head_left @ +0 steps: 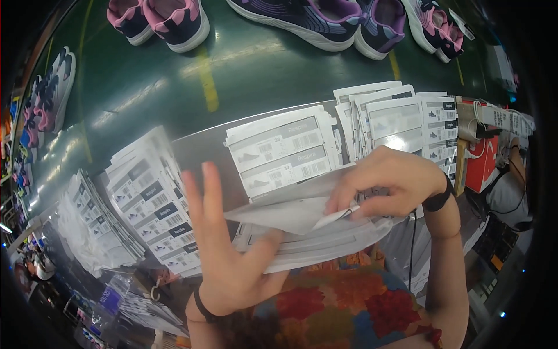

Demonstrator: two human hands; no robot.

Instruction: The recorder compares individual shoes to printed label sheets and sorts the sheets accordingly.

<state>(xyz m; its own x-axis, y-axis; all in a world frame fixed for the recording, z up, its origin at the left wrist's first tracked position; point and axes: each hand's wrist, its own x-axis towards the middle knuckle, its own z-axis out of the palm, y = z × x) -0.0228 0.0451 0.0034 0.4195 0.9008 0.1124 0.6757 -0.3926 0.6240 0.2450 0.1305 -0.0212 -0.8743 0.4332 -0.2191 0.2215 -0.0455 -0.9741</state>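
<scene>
A white label sheet [290, 215] is bent up in front of me, its pale plain side showing. My right hand [395, 186] pinches its right part between thumb and fingers, where a corner folds over. At the sheet's left end is my left hand [232, 256], fingers stretched out and apart, with the thumb against or just beside the lower edge; I cannot tell which. Under the bent sheet lie more label sheets [314, 247], partly hidden by it. Just beyond my hands rests a stack of printed shoe labels [279, 151].
More label stacks lie left [154, 203] and right [395, 119]. Beyond the metal ledge [203, 145] runs a green conveyor belt [145, 87] carrying dark sneakers [296, 23] with purple or pink trim. A red box [482, 166] and cables are at right; crumpled white plastic [84, 244] is at left.
</scene>
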